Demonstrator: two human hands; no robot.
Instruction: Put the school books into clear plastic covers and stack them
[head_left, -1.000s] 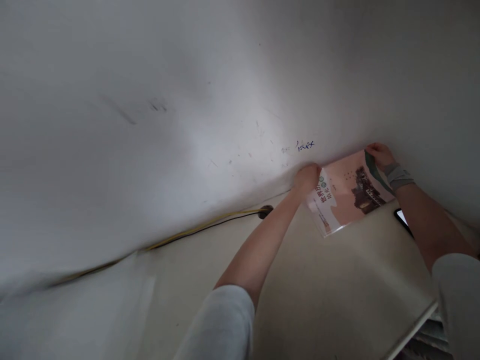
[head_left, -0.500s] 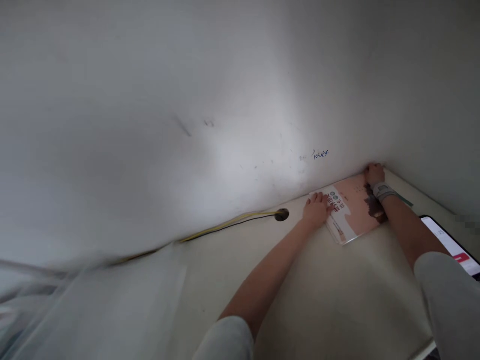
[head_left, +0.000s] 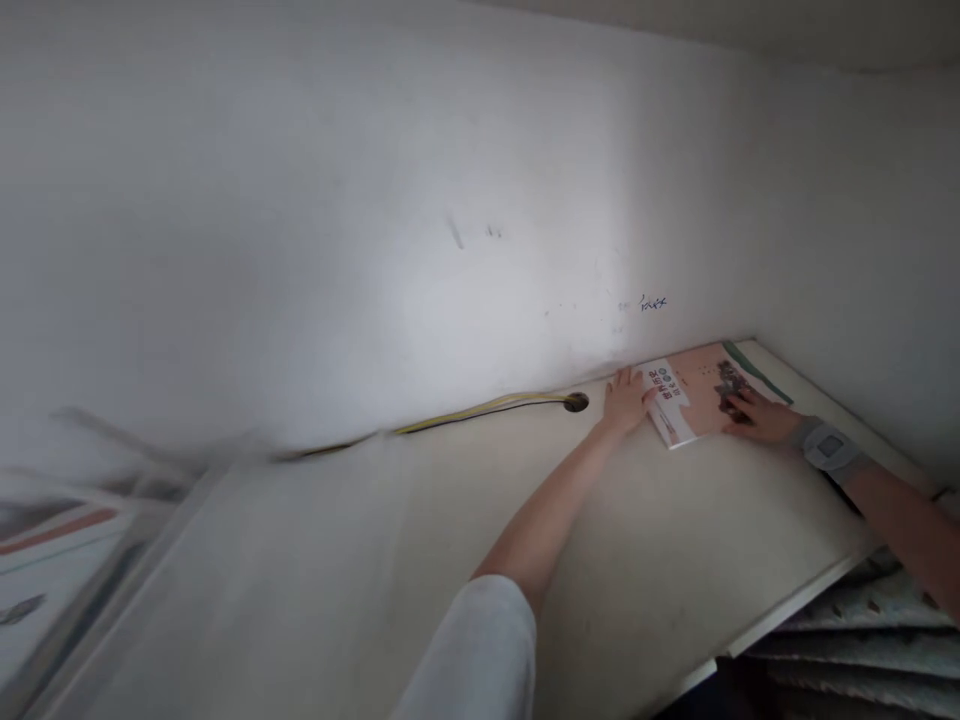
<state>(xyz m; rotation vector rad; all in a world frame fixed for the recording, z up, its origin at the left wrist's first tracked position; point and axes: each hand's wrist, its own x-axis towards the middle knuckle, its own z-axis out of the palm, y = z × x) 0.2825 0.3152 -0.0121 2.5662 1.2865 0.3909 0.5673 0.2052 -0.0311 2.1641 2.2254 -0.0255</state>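
While the pink-and-white paperback book (head_left: 694,385) is laid on the cream tabletop (head_left: 600,540), far right, its left edge is touched by the spread left hand (head_left: 626,405) and its cover by the unclenched right hand (head_left: 771,416); alignment seems underway, next calling for light pressure.

Pink book (head_left: 694,375) with green corner

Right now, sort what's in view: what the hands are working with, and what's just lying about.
In use:
- pink book, lying on the pale tabletop
- left hand, at the book's left edge
- right hand, on its cover

Lying about:
- yellow and dark cables, along the wall
- printed item at far left, blurred
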